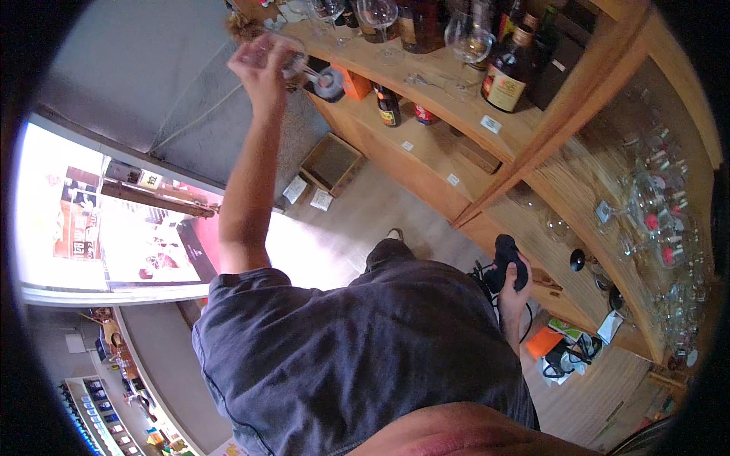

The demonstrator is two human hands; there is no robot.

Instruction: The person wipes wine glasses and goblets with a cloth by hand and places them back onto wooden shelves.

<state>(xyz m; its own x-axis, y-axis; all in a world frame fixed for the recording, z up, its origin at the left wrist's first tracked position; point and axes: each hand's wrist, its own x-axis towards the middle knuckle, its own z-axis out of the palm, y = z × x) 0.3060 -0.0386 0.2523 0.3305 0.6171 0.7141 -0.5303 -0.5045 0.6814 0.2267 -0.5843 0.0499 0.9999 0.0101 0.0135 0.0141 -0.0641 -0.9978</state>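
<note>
My left hand (262, 72) is raised at the far end of the shelf unit, its fingers closed around the bowl of a clear stemmed glass (295, 59). The glass is tilted, and its stem and foot point away to the right. Low on the right, my right hand (515, 292) grips a bunched black object (502, 262); it may be a cloth, but its kind is unclear. More stemmed glasses, such as a round-bowled one (469, 42), stand on the upper shelf among dark bottles.
A wooden shelf unit (456, 106) runs along the right, holding a labelled amber bottle (506, 80) and an orange box (353, 83). Many glasses (661, 213) fill its near section. A wooden tray (332, 163) rests on the floor; bags (566, 353) lie at lower right. A bright window (99, 220) is at left.
</note>
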